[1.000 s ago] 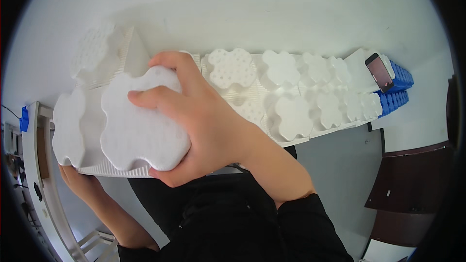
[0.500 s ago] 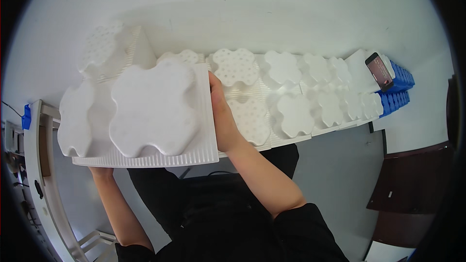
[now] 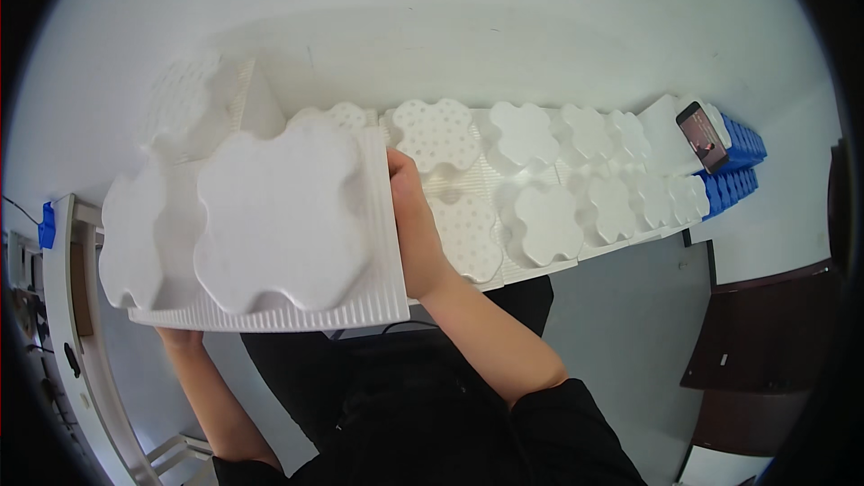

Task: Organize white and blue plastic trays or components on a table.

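Observation:
A white ribbed plastic tray (image 3: 385, 281) with large lobed raised blocks is held up at the left, in front of my body. My right hand (image 3: 416, 225) grips its right edge, the thumb side at the rim and the other fingers hidden behind. At the near left edge, my left hand (image 3: 183, 337) supports the tray from below; its fingers are out of sight under it. Behind and right of it runs a row of similar white trays (image 3: 490, 171), some blocks dotted with small dimples, others smooth.
A phone (image 3: 702, 136) with a lit screen leans at the row's right end beside blue ribbed plastic pieces (image 3: 742, 146). Another dimpled white block (image 3: 184, 99) stands at the far left by the wall. A white frame (image 3: 58, 279) is left; dark brown furniture (image 3: 765, 333) stands right.
The held tray sits slightly lower in the view and looks a little larger. Both hands have moved down with it, keeping their places on its edges.

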A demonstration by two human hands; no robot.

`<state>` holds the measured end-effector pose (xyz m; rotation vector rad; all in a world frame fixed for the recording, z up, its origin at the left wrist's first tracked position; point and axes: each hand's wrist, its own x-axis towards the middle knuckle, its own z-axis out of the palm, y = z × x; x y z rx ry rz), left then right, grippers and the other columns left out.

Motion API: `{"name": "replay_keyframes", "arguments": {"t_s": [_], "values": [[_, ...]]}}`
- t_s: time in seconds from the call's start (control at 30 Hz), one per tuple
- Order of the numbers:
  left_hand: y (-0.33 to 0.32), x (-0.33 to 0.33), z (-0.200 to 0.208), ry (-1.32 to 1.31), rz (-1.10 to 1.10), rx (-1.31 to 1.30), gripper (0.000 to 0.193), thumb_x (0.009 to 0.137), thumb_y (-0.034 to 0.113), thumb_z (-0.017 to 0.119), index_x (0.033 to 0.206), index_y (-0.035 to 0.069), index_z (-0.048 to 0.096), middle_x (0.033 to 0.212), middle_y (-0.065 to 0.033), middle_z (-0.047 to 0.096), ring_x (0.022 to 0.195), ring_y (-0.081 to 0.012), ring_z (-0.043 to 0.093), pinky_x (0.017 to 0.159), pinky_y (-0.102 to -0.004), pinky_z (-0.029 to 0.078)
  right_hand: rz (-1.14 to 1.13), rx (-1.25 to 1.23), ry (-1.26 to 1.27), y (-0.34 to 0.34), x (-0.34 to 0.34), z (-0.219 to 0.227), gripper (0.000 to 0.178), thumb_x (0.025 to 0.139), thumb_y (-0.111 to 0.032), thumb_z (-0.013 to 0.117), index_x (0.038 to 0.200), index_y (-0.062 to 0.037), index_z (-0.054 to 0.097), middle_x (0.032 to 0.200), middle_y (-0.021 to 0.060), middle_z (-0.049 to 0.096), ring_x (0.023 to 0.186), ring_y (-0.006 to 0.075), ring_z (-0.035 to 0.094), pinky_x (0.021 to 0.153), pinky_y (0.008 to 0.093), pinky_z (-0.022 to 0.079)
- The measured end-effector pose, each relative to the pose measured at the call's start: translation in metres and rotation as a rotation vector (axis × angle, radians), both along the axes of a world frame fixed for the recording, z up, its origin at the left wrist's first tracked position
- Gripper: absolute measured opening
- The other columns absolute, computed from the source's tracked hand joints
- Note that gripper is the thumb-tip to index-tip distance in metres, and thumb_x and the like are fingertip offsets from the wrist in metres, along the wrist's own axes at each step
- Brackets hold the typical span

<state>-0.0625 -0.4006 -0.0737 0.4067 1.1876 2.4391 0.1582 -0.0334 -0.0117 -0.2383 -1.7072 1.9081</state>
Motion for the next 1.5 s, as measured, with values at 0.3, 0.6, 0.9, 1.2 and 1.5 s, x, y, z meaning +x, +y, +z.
{"name": "replay_keyframes", "arguments": {"t_s": [0.3, 0.6, 0.9, 1.2, 1.5], "values": [[0.004, 0.014, 0.023, 0.068, 0.033, 0.050, 0.069, 0.113, 0.048, 0.050, 0.165, 0.003, 0.043, 0.163, -0.0178, 0.053, 0.147, -0.0371, 0.056, 0.119, -0.0533, 0.053, 0.028, -0.190, 0.147, -0.009, 0.004, 0.016, 0.069, 0.116, -0.042, 0.044, 0.161, 0.0079, 0.033, 0.162, 0.0238, 0.042, 0.151, 0.0315, 0.039, 0.127, 0.0417, 0.029], [0.005, 0.014, 0.029, -0.030, 0.198, -0.080, 0.068, 0.113, 0.046, 0.051, 0.163, 0.001, 0.044, 0.161, -0.0195, 0.055, 0.141, -0.0374, 0.062, 0.115, -0.0538, 0.057, 0.002, -0.078, 0.114, -0.007, 0.002, 0.033, 0.065, 0.117, -0.038, 0.042, 0.161, 0.0089, 0.033, 0.160, 0.0270, 0.043, 0.151, 0.0359, 0.040, 0.128, 0.0434, 0.027], [-0.038, 0.006, 0.103, -0.064, 0.516, -0.098, 0.066, 0.113, 0.045, 0.051, 0.163, 0.002, 0.046, 0.160, -0.0198, 0.056, 0.141, -0.0372, 0.062, 0.112, -0.0534, 0.058, 0.037, -0.096, 0.212, -0.011, -0.023, 0.121, 0.064, 0.118, -0.045, 0.042, 0.158, 0.0050, 0.041, 0.155, 0.0240, 0.052, 0.144, 0.0347, 0.050, 0.123, 0.0401, 0.035], [-0.035, 0.107, 0.048, 0.423, -0.058, 0.017, 0.076, 0.116, 0.060, 0.038, 0.165, 0.002, 0.041, 0.164, -0.0160, 0.051, 0.151, -0.0319, 0.049, 0.126, -0.0517, 0.041, -0.146, -0.087, 0.037, 0.046, 0.060, 0.093, 0.059, 0.117, -0.042, 0.044, 0.161, -0.0024, 0.045, 0.157, 0.0130, 0.056, 0.144, 0.0302, 0.055, 0.121, 0.0408, 0.044], [0.185, 0.159, 0.105, 1.174, 0.229, -0.460, 0.089, 0.114, 0.067, 0.026, 0.146, -0.009, 0.059, 0.139, -0.0271, 0.067, 0.129, -0.0405, 0.063, 0.112, -0.0453, 0.048, -0.391, -0.257, 0.146, 0.132, 0.198, 0.035, 0.062, 0.114, -0.043, 0.051, 0.163, -0.0053, 0.045, 0.161, 0.0111, 0.054, 0.148, 0.0298, 0.052, 0.122, 0.0448, 0.044]]}}
